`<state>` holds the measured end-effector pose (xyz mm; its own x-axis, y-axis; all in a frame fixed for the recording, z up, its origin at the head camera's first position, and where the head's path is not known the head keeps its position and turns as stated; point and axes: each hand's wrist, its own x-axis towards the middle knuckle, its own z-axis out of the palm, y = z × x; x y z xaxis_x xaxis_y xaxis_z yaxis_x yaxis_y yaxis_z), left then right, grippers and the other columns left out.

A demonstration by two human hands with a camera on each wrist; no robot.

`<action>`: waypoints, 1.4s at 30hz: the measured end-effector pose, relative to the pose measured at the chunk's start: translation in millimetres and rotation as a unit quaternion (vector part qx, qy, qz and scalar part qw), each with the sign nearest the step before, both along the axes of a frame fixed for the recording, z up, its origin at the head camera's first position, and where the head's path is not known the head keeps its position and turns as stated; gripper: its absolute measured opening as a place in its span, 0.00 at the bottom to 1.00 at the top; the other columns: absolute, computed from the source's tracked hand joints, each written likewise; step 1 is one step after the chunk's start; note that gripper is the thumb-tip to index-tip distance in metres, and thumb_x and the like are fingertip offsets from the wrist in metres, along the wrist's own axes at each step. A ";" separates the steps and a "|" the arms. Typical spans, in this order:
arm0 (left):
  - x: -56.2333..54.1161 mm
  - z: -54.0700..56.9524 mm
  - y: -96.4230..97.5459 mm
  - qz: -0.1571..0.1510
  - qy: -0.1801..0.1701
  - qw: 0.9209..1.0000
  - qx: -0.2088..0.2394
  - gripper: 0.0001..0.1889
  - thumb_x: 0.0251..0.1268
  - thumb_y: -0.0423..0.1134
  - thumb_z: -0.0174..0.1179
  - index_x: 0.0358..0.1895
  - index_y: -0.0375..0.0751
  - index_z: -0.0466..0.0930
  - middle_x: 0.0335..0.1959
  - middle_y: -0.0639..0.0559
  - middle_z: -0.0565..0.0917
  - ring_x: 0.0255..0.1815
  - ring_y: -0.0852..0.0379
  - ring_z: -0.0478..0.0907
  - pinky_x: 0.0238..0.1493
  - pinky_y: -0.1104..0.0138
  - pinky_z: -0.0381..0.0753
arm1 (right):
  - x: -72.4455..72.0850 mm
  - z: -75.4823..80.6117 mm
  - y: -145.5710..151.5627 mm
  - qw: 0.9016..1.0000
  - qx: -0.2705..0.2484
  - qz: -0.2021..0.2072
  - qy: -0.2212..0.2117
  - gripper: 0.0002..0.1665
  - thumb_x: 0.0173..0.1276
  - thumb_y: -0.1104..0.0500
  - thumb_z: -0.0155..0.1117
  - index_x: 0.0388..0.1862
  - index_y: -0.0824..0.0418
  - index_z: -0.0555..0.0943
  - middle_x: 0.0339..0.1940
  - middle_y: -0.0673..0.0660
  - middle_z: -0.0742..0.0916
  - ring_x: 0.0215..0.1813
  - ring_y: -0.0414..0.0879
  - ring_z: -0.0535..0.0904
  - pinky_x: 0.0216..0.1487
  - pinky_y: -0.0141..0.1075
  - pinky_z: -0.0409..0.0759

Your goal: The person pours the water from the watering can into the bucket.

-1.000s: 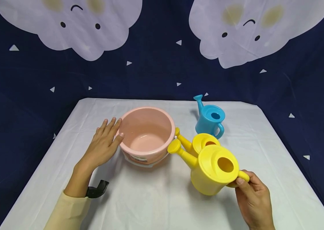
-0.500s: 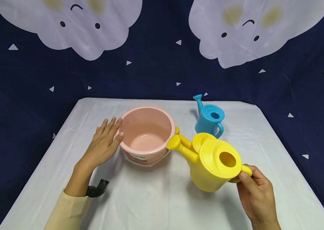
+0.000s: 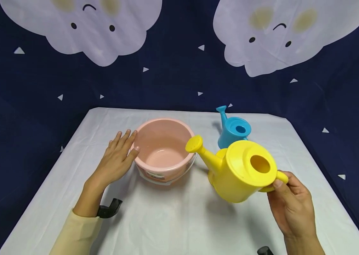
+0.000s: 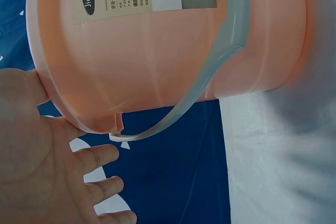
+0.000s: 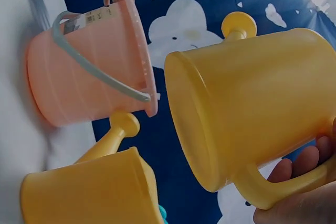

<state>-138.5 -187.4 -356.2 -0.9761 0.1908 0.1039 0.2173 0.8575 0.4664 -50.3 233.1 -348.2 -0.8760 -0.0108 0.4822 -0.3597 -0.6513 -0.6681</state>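
Note:
My left hand (image 3: 113,164) lies with straight, spread fingers against the left rim of a pink bucket (image 3: 171,173). In the left wrist view its thumb and forefinger touch the rim, and the bucket's pale handle (image 4: 210,69) hangs down. With my right hand (image 3: 295,207) I grip the handle of a yellow watering can (image 3: 241,179). That can is raised over the table, spout toward the bucket and tipped slightly up. Behind it stands a second yellow watering can (image 5: 94,190), mostly hidden in the head view, its spout close to the bucket.
A smaller blue watering can (image 3: 230,136) stands at the back right, partly covered by the raised can. White cloth (image 3: 166,223) covers the table. A dark blue curtain (image 3: 173,81) with clouds hangs behind.
My right hand has lifted the yellow watering can higher and moved it rightward and away, so it covers more of the cans behind. My left hand has stayed at the bucket rim.

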 end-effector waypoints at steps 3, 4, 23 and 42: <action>0.2 0.4 0.4 0.001 0.000 1.000 -0.002 0.32 0.74 0.60 0.33 0.76 0.55 0.43 0.78 0.45 0.45 0.79 0.42 0.32 0.73 0.40 0.34 | -3.2 2.6 0.0 1.000 -0.004 0.002 0.002 0.19 0.69 0.81 0.35 0.48 0.80 0.75 0.42 0.64 0.84 0.43 0.51 0.81 0.52 0.37 0.78; 0.1 0.4 0.4 0.001 0.001 1.000 -0.002 0.32 0.74 0.60 0.33 0.76 0.55 0.43 0.78 0.45 0.45 0.79 0.42 0.32 0.73 0.40 0.34 | -4.5 3.1 0.3 1.000 -0.005 0.003 0.003 0.19 0.69 0.81 0.35 0.48 0.81 0.75 0.42 0.64 0.84 0.43 0.51 0.81 0.51 0.37 0.78; -0.1 1.7 1.2 0.001 -0.001 1.000 -0.008 0.33 0.74 0.60 0.32 0.76 0.53 0.44 0.78 0.44 0.45 0.79 0.42 0.32 0.73 0.40 0.35 | -41.7 27.8 7.6 0.997 0.066 -0.031 -0.021 0.16 0.68 0.79 0.41 0.42 0.75 0.78 0.34 0.61 0.85 0.41 0.49 0.82 0.48 0.32 0.81; 0.4 1.9 0.6 0.001 -0.007 1.000 -0.009 0.33 0.74 0.60 0.32 0.76 0.53 0.43 0.78 0.45 0.44 0.79 0.43 0.31 0.73 0.40 0.34 | -71.7 40.5 8.4 0.995 0.097 -0.011 -0.028 0.15 0.68 0.78 0.44 0.38 0.71 0.79 0.31 0.59 0.86 0.38 0.47 0.82 0.44 0.32 0.81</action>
<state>-138.1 -186.8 -354.3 -0.9776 0.1912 0.0873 0.2099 0.8659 0.4541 -122.0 241.4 -307.6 -0.9023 -0.0792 0.4237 -0.3314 -0.5009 -0.7995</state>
